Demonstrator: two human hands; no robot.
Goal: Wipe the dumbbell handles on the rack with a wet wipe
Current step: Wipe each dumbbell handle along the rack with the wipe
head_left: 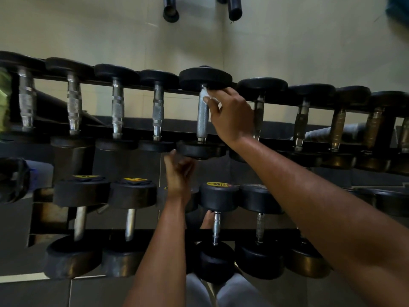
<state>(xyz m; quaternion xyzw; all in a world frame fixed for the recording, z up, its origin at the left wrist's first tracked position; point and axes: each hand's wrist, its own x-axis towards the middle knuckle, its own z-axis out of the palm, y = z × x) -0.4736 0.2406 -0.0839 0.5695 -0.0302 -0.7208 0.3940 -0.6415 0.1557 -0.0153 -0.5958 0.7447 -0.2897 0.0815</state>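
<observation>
On upper rack, right hand (230, 111) presses white wipe (207, 96) (crumpled) against knurled steel handle (202, 117).

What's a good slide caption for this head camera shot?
Right hand wipes a top-rack dumbbell handle with a wet wipe.

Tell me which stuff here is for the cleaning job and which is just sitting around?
For the job: wet wipe, right hand pressing it on the shiny handle, left hand, dumbbells on the rack.

Just there: two black tubes up top, wall, floor tiles.
</observation>
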